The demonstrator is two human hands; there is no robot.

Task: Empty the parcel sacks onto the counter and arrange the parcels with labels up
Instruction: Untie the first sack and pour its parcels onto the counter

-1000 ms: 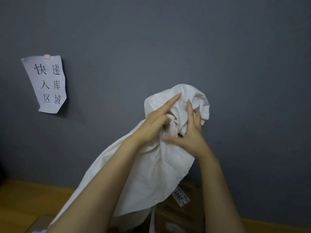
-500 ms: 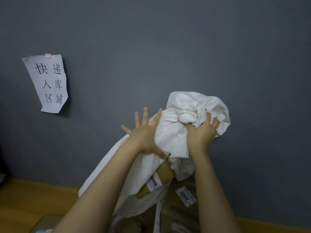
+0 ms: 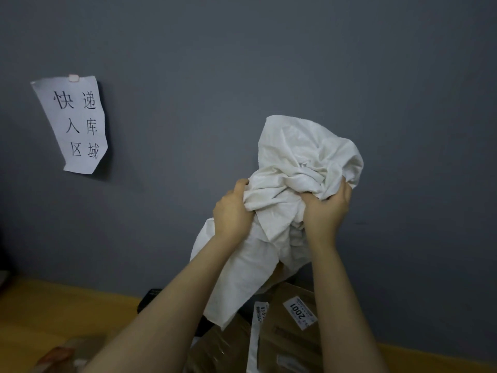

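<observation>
I am gripping the white sack [image 3: 304, 157] with both hands, holding it high above the cardboard box [image 3: 291, 343] that carries the 2001 label [image 3: 300, 313]. My left hand [image 3: 232, 208] is clenching one bunch of cloth and my right hand [image 3: 325, 211] is clenching another just beside it, fingers curled deep into the folds. I am holding it bunched like this, I think, so the loose end is hanging down toward the box and whatever is inside is dropping onto the wooden counter [image 3: 53, 305] under the box.

My left forearm is covering the sack's lower end, so I cannot tell whether it is open or whether anything is left inside. My right forearm is crossing the box, and the frame's bottom edge is cutting it off. Just left of the box a second brown parcel [image 3: 223, 345] is showing, with a white label strip [image 3: 260, 312] that is only partly readable. Further left of the box, something dark [image 3: 150, 300] is lying half hidden; I cannot make it out.
</observation>
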